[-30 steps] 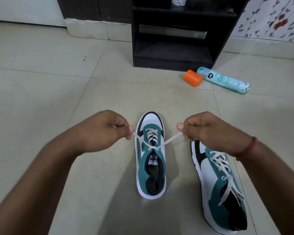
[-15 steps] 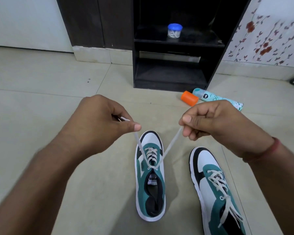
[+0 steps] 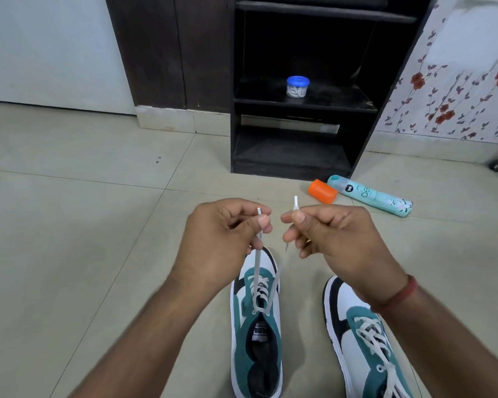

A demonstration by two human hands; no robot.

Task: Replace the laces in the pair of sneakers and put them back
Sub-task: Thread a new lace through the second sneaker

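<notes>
Both hands are holding up above the left sneaker [image 3: 256, 326], near centre of the floor [image 3: 84, 225]. Left hand [image 3: 222, 239] is pinching one end of the white lace [image 3: 258, 271] between thumb and forefinger; the tip is poking out just above the thumb, and the lace is running down from the pinch, taut, into the top laced eyelets of that sneaker. Right hand [image 3: 337, 239] is pinching the other lace end the same way, tip sticking up above the fingers. The run below that hand is partly hidden by the fingers; a strand is showing along the right side of the sneaker's lacing, heading up toward that hand. The two pinches are sitting close together, level, not touching.

Left sneaker is standing flat on the tiles, toe pointing far, laced only across the lower eyelets, tongue and upper eyelets open. It is lying directly below and slightly near of both grips.

Right sneaker [image 3: 365, 340] is sitting just to the right, fully laced, partly under the right forearm.

Far right on the floor: an orange cap [image 3: 322, 191] touching a teal spray can [image 3: 371, 195] lying on its side. A dark shelf unit [image 3: 299, 156] is standing far centre, with a blue-lidded jar [image 3: 297, 86] on its middle shelf.
</notes>
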